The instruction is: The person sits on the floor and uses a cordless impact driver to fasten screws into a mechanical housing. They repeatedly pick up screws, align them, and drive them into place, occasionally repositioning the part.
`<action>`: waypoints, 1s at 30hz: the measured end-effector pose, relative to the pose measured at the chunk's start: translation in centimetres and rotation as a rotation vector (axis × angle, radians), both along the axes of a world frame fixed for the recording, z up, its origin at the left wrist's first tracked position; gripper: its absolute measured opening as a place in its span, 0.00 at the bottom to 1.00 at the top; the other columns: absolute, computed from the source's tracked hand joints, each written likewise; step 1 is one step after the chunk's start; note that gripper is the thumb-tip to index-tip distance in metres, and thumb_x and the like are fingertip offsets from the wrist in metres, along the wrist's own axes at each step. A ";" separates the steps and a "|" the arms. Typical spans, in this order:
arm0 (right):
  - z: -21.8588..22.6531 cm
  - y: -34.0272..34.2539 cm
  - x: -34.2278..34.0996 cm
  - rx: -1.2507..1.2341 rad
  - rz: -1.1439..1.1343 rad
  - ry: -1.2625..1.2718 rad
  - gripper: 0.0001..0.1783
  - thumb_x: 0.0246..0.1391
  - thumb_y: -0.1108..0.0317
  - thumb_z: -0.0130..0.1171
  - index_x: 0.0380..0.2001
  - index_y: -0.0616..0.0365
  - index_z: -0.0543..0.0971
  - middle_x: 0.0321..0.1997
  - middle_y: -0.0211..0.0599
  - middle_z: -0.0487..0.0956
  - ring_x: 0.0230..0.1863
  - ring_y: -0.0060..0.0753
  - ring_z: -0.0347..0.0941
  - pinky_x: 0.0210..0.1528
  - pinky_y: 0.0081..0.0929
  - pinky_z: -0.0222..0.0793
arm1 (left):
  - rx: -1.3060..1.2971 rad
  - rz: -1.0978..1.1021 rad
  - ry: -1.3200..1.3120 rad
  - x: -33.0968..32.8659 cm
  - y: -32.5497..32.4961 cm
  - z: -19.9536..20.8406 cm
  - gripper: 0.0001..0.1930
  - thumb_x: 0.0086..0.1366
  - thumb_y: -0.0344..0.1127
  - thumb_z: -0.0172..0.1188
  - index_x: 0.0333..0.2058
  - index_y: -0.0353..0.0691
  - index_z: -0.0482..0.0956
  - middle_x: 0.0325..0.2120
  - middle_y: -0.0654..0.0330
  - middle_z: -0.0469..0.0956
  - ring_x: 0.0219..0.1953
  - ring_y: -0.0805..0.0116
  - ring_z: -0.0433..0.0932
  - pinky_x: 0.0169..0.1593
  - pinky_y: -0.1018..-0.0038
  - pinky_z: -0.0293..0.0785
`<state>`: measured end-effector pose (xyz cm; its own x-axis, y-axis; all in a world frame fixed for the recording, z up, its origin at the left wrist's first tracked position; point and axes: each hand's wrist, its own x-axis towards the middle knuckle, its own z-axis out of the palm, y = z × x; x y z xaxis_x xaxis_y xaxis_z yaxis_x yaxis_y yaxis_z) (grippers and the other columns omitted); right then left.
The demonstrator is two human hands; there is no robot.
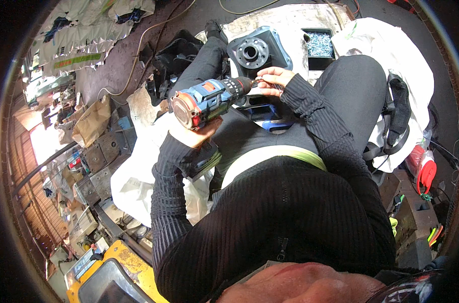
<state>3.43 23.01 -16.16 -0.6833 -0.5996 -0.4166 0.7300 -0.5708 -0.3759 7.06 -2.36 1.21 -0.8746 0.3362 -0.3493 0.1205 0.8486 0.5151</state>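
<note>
A blue and black cordless drill lies sideways across my lap, its chuck pointing right. Its handle is gripped from below by my left hand. At the front of the chuck, my right hand has its fingers closed around a small dark piece, too small and covered to name. Just beyond it stands a dark grey moulded part with a round holed flange facing up. Between my thighs lies a blue and black object, partly hidden by my right arm.
A black bin of small screws sits beyond my right knee. White sacks lie at the right, with a black strap over them. Cluttered metal blocks and a yellow machine stand at the left. A cable crosses the floor.
</note>
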 end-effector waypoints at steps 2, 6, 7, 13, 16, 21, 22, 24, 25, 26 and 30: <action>0.1 -0.2 0.0 0.007 -0.010 -0.014 0.12 0.52 0.70 0.52 0.40 0.63 0.71 0.36 0.38 0.75 0.35 0.26 0.74 0.37 0.23 0.75 | -0.010 0.071 -0.054 0.2 0.2 0.1 0.23 0.42 0.39 0.68 0.39 0.38 0.74 0.35 0.56 0.76 0.37 0.64 0.77 0.42 0.71 0.72; -0.5 0.0 0.1 -0.002 0.006 0.038 0.12 0.52 0.70 0.52 0.39 0.62 0.71 0.34 0.37 0.75 0.35 0.26 0.74 0.38 0.22 0.75 | -0.001 0.019 0.010 -0.2 0.5 0.4 0.22 0.43 0.39 0.67 0.38 0.38 0.75 0.34 0.56 0.77 0.36 0.66 0.77 0.42 0.72 0.73; -0.3 0.0 0.1 -0.002 0.018 0.040 0.11 0.52 0.70 0.52 0.39 0.62 0.71 0.34 0.37 0.75 0.35 0.26 0.74 0.38 0.22 0.75 | -0.003 -0.009 0.042 0.0 0.6 0.6 0.22 0.43 0.39 0.67 0.38 0.39 0.75 0.34 0.57 0.77 0.35 0.66 0.77 0.42 0.72 0.73; 0.3 0.4 -0.1 0.024 0.082 0.135 0.10 0.52 0.72 0.52 0.38 0.63 0.71 0.32 0.37 0.74 0.33 0.26 0.73 0.36 0.20 0.74 | 0.016 -0.019 -0.015 0.1 -0.8 -0.1 0.23 0.43 0.40 0.67 0.40 0.40 0.74 0.35 0.56 0.76 0.37 0.64 0.76 0.43 0.71 0.72; 0.7 0.6 -0.3 0.040 0.133 0.169 0.10 0.52 0.72 0.51 0.37 0.63 0.71 0.30 0.38 0.75 0.32 0.26 0.74 0.36 0.19 0.74 | 0.064 -0.021 -0.078 0.4 -2.5 -1.7 0.23 0.43 0.40 0.66 0.40 0.41 0.74 0.36 0.56 0.75 0.38 0.63 0.76 0.44 0.70 0.72; -0.3 0.8 -0.5 0.056 0.215 0.194 0.12 0.51 0.70 0.53 0.39 0.64 0.71 0.33 0.38 0.75 0.32 0.23 0.73 0.36 0.19 0.73 | 0.025 0.022 -0.203 0.1 -3.1 -2.3 0.24 0.43 0.42 0.66 0.41 0.43 0.73 0.38 0.55 0.74 0.40 0.62 0.75 0.45 0.69 0.71; -0.1 0.8 -0.4 0.094 0.188 0.189 0.13 0.52 0.69 0.52 0.39 0.64 0.71 0.31 0.38 0.75 0.32 0.24 0.74 0.33 0.18 0.73 | -0.042 0.035 -0.235 -0.3 -2.1 -1.6 0.25 0.43 0.42 0.66 0.42 0.44 0.73 0.38 0.55 0.74 0.40 0.61 0.75 0.46 0.68 0.71; 0.2 0.7 -0.5 0.087 0.132 0.092 0.14 0.54 0.66 0.50 0.40 0.64 0.71 0.31 0.38 0.76 0.30 0.24 0.73 0.32 0.18 0.73 | -0.163 -0.153 -0.041 -1.1 -0.8 -0.6 0.25 0.42 0.43 0.67 0.42 0.45 0.73 0.38 0.55 0.74 0.41 0.60 0.75 0.47 0.68 0.70; 0.2 0.5 -0.5 0.043 0.104 0.001 0.15 0.55 0.64 0.49 0.41 0.63 0.71 0.33 0.37 0.75 0.30 0.22 0.72 0.33 0.18 0.73 | -0.225 -0.245 0.058 -1.3 -0.4 -0.4 0.26 0.42 0.43 0.67 0.42 0.45 0.73 0.39 0.55 0.74 0.41 0.60 0.74 0.47 0.67 0.70; 0.1 0.4 -0.6 -0.002 0.076 -0.090 0.16 0.55 0.61 0.48 0.41 0.62 0.71 0.34 0.36 0.75 0.29 0.20 0.72 0.34 0.19 0.73 | -0.193 -0.160 0.004 -1.7 -0.2 -0.6 0.25 0.42 0.43 0.67 0.42 0.45 0.73 0.38 0.55 0.74 0.41 0.60 0.75 0.47 0.67 0.70; -5.4 0.4 -1.6 0.329 -0.240 -0.229 0.18 0.56 0.58 0.47 0.43 0.60 0.71 0.28 0.31 0.72 0.21 0.18 0.66 0.26 0.19 0.72 | -0.193 -0.085 -0.046 -4.1 0.7 -2.1 0.20 0.47 0.40 0.63 0.41 0.48 0.74 0.37 0.59 0.75 0.41 0.63 0.74 0.46 0.69 0.69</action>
<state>1.80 23.45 -21.59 -0.6550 -0.2465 -0.7143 0.6769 -0.6115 -0.4097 2.97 -1.71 -0.94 -0.8277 0.3312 -0.4530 0.1763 0.9199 0.3503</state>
